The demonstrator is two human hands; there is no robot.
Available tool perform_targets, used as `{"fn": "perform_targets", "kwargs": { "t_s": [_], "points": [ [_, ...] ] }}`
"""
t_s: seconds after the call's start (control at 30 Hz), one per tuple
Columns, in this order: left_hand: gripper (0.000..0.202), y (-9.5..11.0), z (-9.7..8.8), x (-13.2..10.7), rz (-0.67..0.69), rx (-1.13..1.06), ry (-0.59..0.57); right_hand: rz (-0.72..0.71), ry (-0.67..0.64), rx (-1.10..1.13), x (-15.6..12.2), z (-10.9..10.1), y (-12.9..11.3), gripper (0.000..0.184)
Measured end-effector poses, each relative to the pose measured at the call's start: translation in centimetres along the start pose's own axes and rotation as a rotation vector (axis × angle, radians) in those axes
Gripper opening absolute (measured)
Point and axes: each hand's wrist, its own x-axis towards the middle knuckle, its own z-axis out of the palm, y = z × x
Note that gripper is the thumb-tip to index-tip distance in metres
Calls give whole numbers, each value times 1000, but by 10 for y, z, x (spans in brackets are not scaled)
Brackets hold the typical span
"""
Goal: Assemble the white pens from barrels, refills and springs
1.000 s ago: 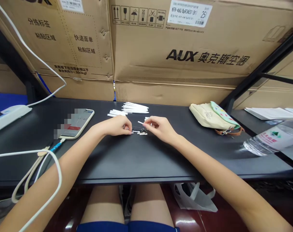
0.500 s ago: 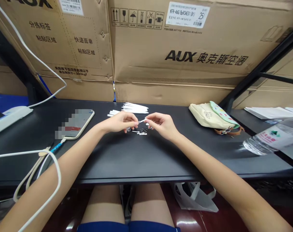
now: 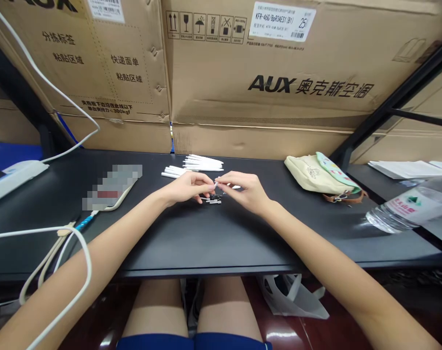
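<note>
Fingers (image 3: 224, 181) of the left hand (image 3: 187, 188) and right hand (image 3: 244, 192) pinch a white stick (image 3: 236, 187) lying crosswise.

"What colours lie on the desk?"

"White sticks (image 3: 202, 163) at the far middle, against a matte black tabletop (image 3: 221, 245)."

"And nearer?"

"A little cluster of black-and-white pieces (image 3: 210, 199), like tiny stripes."

"What about the right?"

"A cream pouch (image 3: 304, 175), its mint-green flap (image 3: 335, 174) dotted with bright colours, and a brown strap (image 3: 344, 197)."

"Anything on the left?"

"A white cord (image 3: 53, 233) ending in a bright blue section (image 3: 84, 221)."

"Behind?"

"Tan cartons (image 3: 242, 136) printed in black."
</note>
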Motion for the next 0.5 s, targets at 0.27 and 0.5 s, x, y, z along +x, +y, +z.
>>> {"fn": "perform_targets", "kwargs": {
  "t_s": [0.27, 0.5],
  "points": [
    [33, -2, 6, 1, -45, -109, 47, 481, -3, 498, 1, 7, 3, 24],
    [32, -2, 9, 1, -52, -155, 92, 558, 51, 564, 1, 9, 5, 26]
  ]
}}
